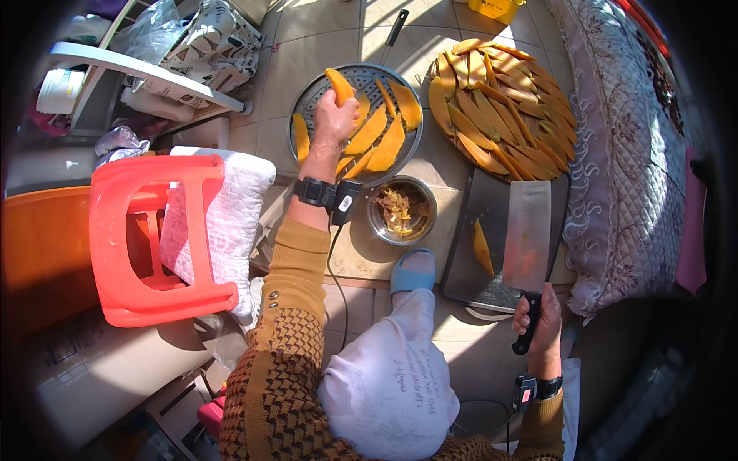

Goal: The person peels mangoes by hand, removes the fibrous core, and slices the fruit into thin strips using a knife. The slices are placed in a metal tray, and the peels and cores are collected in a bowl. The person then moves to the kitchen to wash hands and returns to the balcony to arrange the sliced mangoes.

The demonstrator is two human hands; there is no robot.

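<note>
My left hand (335, 117) grips an orange slice (339, 85), which looks like sweet potato or pumpkin, above a perforated metal tray (323, 80). Several more slices (387, 143) lie spread on that tray. By its black handle my right hand (542, 322) holds a broad-bladed cleaver (527, 236), the blade over the right side of a dark cutting board (461, 253). One narrow slice (483, 248) rests on the board, left of the blade. Beyond the board, a round woven tray (456, 138) carries many overlapping slices (501, 109).
A steel bowl (402, 210) of peelings stands between tray and board, near my slippered foot (413, 272). At left lies a coral plastic stool (196, 242) against a white quilted cloth (248, 178). A quilted cover (617, 173) borders the right. A long-handled tool (398, 29) and yellow container (497, 8) sit farther off.
</note>
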